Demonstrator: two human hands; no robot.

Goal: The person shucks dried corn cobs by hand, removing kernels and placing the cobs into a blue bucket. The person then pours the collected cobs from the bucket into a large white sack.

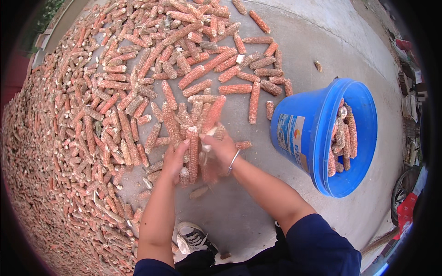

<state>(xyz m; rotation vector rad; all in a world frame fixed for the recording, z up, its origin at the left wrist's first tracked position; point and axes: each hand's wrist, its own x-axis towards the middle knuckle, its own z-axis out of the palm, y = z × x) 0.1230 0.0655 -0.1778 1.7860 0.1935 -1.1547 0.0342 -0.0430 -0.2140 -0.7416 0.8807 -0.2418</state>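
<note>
Between my two hands is a bunch of bare corn cobs (193, 151), most of them pointing away from me. My left hand (176, 157) clasps the bunch from the left, its thumb at the top of a reddish cob. My right hand (221, 146), with a silver bangle at the wrist, presses from the right and has pale husk under its fingers. Some cobs by the right hand are blurred. To the right, a blue plastic bucket (310, 103) leans or lies with its mouth facing right, and several cobs (345, 138) rest inside it.
A large spread of corn cobs (79, 138) covers the concrete floor (297, 51) on the left and ahead. Loose cobs (253, 103) lie between the bunch and the bucket. My sneaker (193, 238) is near the bottom edge. A wheel (404, 189) and assorted items stand at the far right.
</note>
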